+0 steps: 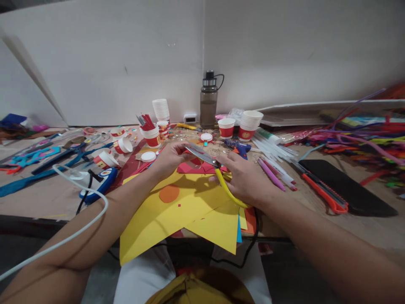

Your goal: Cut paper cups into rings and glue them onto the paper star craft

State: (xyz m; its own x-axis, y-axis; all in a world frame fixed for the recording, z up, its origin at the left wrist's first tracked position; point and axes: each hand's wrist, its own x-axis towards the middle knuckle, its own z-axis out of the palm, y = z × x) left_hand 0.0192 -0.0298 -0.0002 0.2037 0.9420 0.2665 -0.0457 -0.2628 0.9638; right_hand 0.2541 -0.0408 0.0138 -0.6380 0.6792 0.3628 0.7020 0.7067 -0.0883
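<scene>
Pale trousers (144,278), mustard-yellow garment (196,292)

The scene is viewed by one head-worn camera, faced forward and steeply down; both forearms are seen close, entering from seven and five o'clock; the worktop (63,202) is spanned mid-frame, with the pale wall (126,55) taken in at twelve; no second view is shared.

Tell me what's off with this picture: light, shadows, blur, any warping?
Head view: dim, greyish light, with soft shadows from the hands on the yellow paper; head view: the bundle of coloured strips at the right is smeared, while the bottle near the middle looks clearer; head view: wide-angle stretching towards the sides, plainest in the forearms.
</scene>
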